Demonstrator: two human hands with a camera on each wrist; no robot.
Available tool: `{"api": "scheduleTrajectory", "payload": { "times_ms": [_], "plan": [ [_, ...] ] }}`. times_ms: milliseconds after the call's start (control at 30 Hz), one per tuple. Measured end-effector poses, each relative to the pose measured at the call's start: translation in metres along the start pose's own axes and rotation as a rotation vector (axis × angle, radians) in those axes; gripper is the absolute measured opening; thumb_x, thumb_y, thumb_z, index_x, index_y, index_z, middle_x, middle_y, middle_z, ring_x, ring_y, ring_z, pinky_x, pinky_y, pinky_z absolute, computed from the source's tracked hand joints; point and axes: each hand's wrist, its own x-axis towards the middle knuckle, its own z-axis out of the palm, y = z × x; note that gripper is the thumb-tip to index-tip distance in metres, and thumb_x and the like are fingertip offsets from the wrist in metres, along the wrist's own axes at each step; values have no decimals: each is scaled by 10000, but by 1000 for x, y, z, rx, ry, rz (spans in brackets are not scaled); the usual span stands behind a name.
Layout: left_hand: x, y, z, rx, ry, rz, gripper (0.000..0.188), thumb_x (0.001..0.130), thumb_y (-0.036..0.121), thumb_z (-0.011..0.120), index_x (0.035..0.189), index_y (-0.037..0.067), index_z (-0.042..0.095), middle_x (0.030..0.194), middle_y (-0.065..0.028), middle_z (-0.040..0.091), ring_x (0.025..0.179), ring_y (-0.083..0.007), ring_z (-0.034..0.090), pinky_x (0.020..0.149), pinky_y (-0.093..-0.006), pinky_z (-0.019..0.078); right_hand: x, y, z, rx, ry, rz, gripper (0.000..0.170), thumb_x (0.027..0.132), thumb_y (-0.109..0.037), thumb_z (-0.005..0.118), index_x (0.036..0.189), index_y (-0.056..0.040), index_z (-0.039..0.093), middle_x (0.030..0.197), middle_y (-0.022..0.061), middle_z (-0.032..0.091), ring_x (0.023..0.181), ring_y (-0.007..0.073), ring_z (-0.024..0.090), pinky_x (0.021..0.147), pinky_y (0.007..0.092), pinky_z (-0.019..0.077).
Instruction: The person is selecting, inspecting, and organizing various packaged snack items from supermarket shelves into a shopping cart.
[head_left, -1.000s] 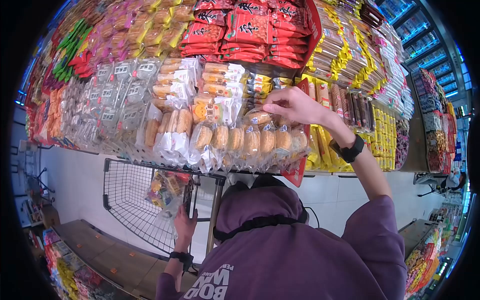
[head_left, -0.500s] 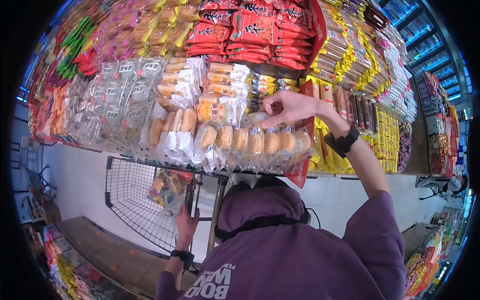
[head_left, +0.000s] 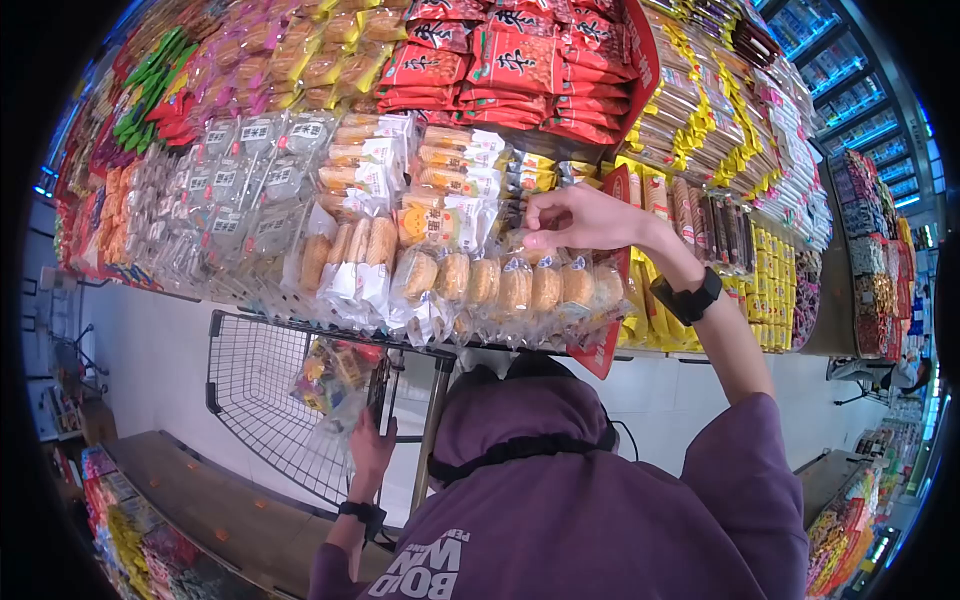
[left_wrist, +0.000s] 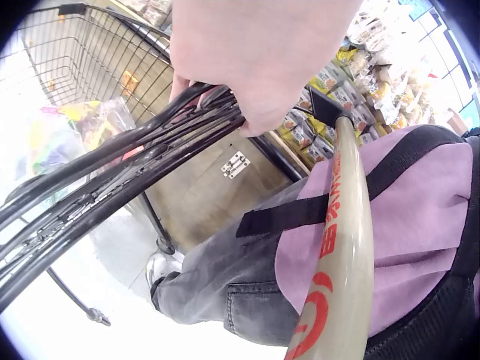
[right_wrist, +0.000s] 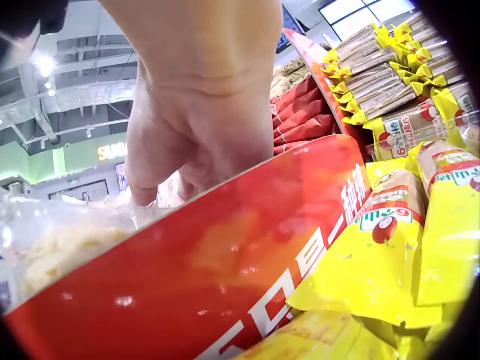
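In the head view, my right hand (head_left: 585, 218) is over a row of round pastries (head_left: 485, 282) in clear wrappers. Its fingers are bent, with thumb and fingertips right at the wrappers behind the front row; I cannot tell whether they pinch one. The right wrist view has this hand (right_wrist: 206, 124) reaching behind a red divider (right_wrist: 247, 247), which hides the fingertips beside a clear wrapper (right_wrist: 71, 240). Low on the left, my left hand (head_left: 370, 447) grips the shopping cart (head_left: 285, 400), fingers curled round its black bars (left_wrist: 142, 142) in the left wrist view.
A bag of colourful packets (head_left: 330, 378) lies in the cart. The beige cart handle (left_wrist: 345, 240) crosses close to my body. Red snack bags (head_left: 510, 60) fill the back of the display; yellow-wrapped rolls (right_wrist: 375, 247) stand beyond the divider. Wooden shelving (head_left: 200, 500) runs behind.
My right hand has drawn slightly back and right from the pastry it touched a second ago; thumb and fingers parted, then closed up somewhat. The left hand stays on the cart.
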Motion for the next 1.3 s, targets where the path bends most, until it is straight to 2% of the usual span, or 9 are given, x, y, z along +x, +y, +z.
{"api": "scheduleTrajectory", "payload": {
  "times_ms": [167,300,500,533,667,800,933,1067,1300],
  "plan": [
    [1,0,-1,-8,-16,-23,452,842,222,735,1215,29,569,1061,-172,670,929,-395,667,763,-471,544,-24,-7,-23,-221,179,-10,293,992,-285,630,1097,-21,703,1023,112,742,903,203,706,815,327,542],
    [2,2,-3,45,23,34,436,843,227,735,1186,20,563,1028,-187,660,904,-406,662,743,-482,538,-38,16,-36,-185,48,105,392,949,-230,687,1279,-27,628,1075,119,742,949,216,717,833,359,566],
    [1,0,0,29,34,33,431,842,235,735,1170,20,558,1013,-186,656,896,-415,656,732,-490,535,-51,-21,-16,-408,29,96,407,881,-155,715,1252,-3,643,1048,173,733,937,288,724,835,369,565],
    [0,1,-1,39,27,24,433,842,238,736,1171,21,558,1013,-185,656,897,-415,656,732,-490,535,-54,-17,-10,-406,88,52,306,841,-116,685,1119,12,706,1012,219,716,954,346,697,831,404,558],
    [3,1,-3,57,16,20,442,838,245,741,1173,22,558,1017,-181,658,901,-414,657,736,-494,534,-63,-10,7,-331,170,19,216,893,-86,621,1056,10,725,918,213,718,846,367,696,819,411,553],
    [1,0,-4,60,-10,9,461,832,250,750,1184,24,556,1038,-178,664,917,-408,661,753,-494,536,-45,-11,-11,-383,206,5,288,944,-211,660,1126,9,697,910,180,736,809,326,708,762,378,553],
    [1,-8,1,29,-14,0,468,834,252,746,1204,37,558,1063,-172,670,939,-391,670,766,-482,541,-8,-4,-12,-249,123,-25,433,862,-358,768,1126,-24,690,922,139,741,816,244,728,764,358,561],
    [1,2,-7,47,-27,-50,438,843,270,733,1193,63,571,1049,-153,676,928,-384,673,754,-480,543,5,-2,-5,-401,9,-37,554,796,-430,813,1158,-40,657,986,152,732,853,271,722,784,371,562],
    [-1,-2,-2,67,17,0,443,849,280,728,1194,55,566,1037,-164,676,913,-397,670,738,-490,543,1,10,-6,-122,-32,75,571,881,-473,728,1219,-32,596,993,152,703,882,263,670,810,376,521]
  ]
}}
